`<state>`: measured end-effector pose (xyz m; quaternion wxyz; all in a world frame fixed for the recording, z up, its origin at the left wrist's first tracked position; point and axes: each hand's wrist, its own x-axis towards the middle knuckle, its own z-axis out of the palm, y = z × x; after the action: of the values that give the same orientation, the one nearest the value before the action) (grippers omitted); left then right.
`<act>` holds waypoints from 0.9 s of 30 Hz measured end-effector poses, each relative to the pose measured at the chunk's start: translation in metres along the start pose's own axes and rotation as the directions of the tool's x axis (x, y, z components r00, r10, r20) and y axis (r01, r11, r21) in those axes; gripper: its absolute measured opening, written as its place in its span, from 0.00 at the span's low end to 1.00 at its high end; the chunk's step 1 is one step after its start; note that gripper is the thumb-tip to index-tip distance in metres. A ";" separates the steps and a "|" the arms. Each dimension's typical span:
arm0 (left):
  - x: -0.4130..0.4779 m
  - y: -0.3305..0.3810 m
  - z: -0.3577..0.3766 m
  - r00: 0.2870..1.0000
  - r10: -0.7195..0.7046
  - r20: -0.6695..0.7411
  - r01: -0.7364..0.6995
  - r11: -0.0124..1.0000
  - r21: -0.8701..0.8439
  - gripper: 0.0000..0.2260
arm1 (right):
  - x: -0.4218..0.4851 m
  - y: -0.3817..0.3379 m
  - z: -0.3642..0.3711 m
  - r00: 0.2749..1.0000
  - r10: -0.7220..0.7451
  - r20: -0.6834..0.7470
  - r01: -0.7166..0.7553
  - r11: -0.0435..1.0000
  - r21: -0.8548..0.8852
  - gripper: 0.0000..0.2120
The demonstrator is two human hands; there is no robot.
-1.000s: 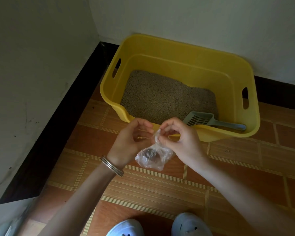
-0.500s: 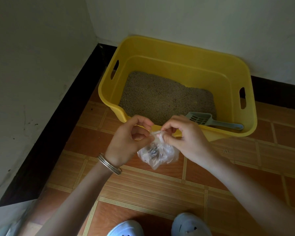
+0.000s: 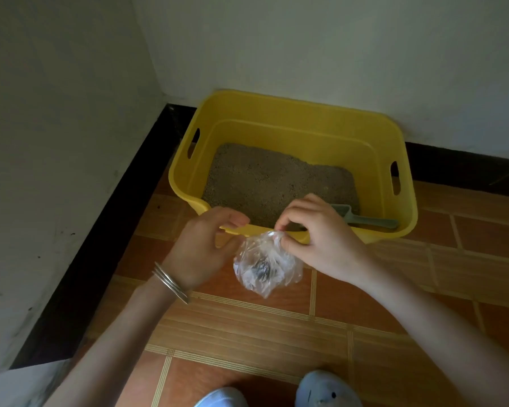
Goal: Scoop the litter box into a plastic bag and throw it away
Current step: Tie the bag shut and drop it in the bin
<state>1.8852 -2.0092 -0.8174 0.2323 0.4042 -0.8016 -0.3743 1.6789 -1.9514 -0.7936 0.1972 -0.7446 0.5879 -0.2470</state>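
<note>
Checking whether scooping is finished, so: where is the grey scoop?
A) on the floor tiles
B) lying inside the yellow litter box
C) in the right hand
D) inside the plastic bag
B: the scoop lies in the litter box, at its near right corner, while the right hand pinches the plastic bag.

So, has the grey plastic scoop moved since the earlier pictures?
No. The grey plastic scoop still lies in the near right corner of the yellow plastic litter box, as before.
</note>
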 end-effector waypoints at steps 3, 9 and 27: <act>0.005 0.010 -0.014 0.995 0.097 0.033 -0.102 0.966 0.236 0.14 | 0.003 -0.006 -0.016 1.000 0.025 -0.016 -0.024 0.999 0.029 0.01; 0.030 0.047 -0.051 0.973 0.208 0.104 -0.227 0.756 0.614 0.19 | 0.020 -0.030 -0.057 1.000 -0.002 -0.024 0.001 0.999 -0.043 0.05; 0.042 0.304 -0.218 0.988 0.131 0.078 -0.151 0.758 0.635 0.23 | 0.049 -0.238 -0.324 0.991 0.118 0.065 -0.097 0.960 -0.261 0.08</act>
<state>1.8648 -2.0139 -0.4419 0.0969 0.3920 -0.9124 -0.0668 1.6792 -1.9449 -0.3885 0.1355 -0.7401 0.6462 -0.1274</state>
